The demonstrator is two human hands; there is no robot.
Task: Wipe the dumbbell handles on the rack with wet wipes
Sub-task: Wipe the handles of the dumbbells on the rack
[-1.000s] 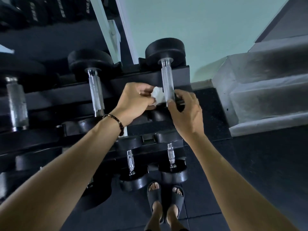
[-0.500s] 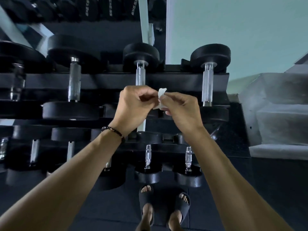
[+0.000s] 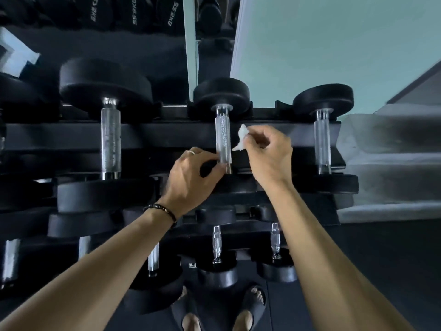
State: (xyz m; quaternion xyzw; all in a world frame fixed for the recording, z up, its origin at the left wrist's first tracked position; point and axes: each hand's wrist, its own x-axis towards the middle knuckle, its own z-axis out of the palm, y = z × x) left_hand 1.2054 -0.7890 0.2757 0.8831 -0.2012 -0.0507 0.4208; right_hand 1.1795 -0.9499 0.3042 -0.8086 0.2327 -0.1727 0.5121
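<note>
A black rack (image 3: 167,137) carries rows of dumbbells with black ends and knurled steel handles. My right hand (image 3: 267,158) pinches a small crumpled white wet wipe (image 3: 241,139) just right of the middle top-row handle (image 3: 223,139). Whether the wipe touches the steel I cannot tell. My left hand (image 3: 191,177), with a ring and a beaded bracelet, curls its thumb and fingers around the lower end of that same handle. Another handle (image 3: 110,142) stands to the left and a third (image 3: 322,142) to the right.
Smaller dumbbells (image 3: 217,244) sit on the lower tier above my sandalled feet (image 3: 248,304). Grey concrete steps (image 3: 391,163) rise at the right. A pale green wall (image 3: 322,44) and a mirror edge stand behind the rack, with more weights stacked at top left.
The view shifted left along the rack. The wipe passed from my left hand into my right; my left hand dropped to the lower end of the middle handle.
</note>
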